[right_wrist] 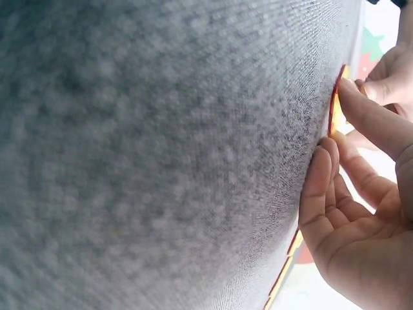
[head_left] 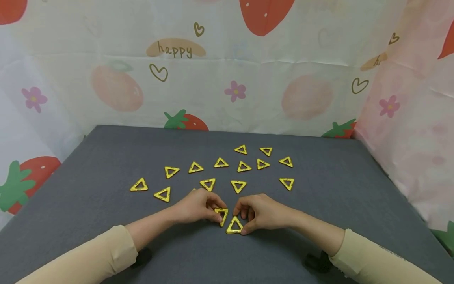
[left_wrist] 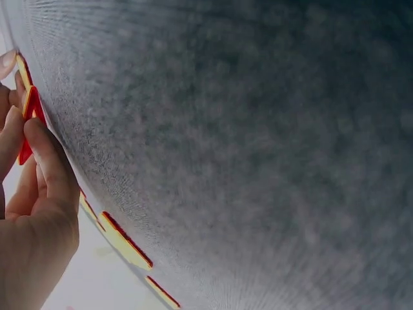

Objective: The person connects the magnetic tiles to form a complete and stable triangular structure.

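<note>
Beside each other near the middle of the table are two yellow triangle tiles with open centres. My left hand [head_left: 195, 207] pinches the left triangle tile [head_left: 225, 217] between thumb and fingers, one corner pointing down. In the left wrist view this tile [left_wrist: 28, 103] shows red and stands tilted up from the cloth. The right triangle tile [head_left: 234, 231] lies on the table, its point away from me. My right hand [head_left: 264, 213] holds it, thumb at the near right corner and fingertips near the top; the right wrist view shows its red-edged side [right_wrist: 333, 110].
Several more yellow triangle tiles [head_left: 238, 182] lie scattered across the grey table [head_left: 319, 157] beyond the hands. One tile [head_left: 193, 189] is mostly hidden behind my left hand. A printed curtain [head_left: 213, 79] hangs along the table's back and sides.
</note>
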A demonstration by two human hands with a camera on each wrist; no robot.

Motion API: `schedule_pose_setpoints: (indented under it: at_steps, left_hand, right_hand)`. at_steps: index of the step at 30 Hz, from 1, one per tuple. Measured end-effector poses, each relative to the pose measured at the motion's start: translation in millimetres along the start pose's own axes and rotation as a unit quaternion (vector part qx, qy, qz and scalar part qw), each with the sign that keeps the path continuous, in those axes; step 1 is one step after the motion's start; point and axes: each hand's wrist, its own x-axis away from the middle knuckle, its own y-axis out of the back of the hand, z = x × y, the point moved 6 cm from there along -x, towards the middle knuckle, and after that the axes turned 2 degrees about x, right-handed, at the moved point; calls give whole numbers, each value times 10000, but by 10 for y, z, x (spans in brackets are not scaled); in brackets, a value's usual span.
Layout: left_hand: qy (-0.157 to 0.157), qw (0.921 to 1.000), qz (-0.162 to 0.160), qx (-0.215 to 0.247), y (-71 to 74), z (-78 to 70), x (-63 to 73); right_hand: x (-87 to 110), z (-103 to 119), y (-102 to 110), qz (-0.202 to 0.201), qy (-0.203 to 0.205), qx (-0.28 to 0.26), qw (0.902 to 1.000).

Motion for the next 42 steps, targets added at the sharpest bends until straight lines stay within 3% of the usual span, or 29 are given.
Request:
schedule_pose_setpoints:
  at_steps: [12, 26, 33, 42]
  left_hand:
    - [-6, 9995, 177, 247, -89, -57, -7]
    - [2, 9997, 188, 151, -116, -77, -3]
    - [22, 9984, 356, 436, -159, -45, -4]
    - [-108, 9997, 168, -171, -211, -82, -24]
  right_hand:
    - [2, 6, -4, 30, 49, -61, 10000]
    - [9, 20, -1, 10, 45, 15, 10000]
    - [9, 23, 1, -6, 44, 68, 10000]
    - [13, 9, -4, -17, 48, 65, 10000]
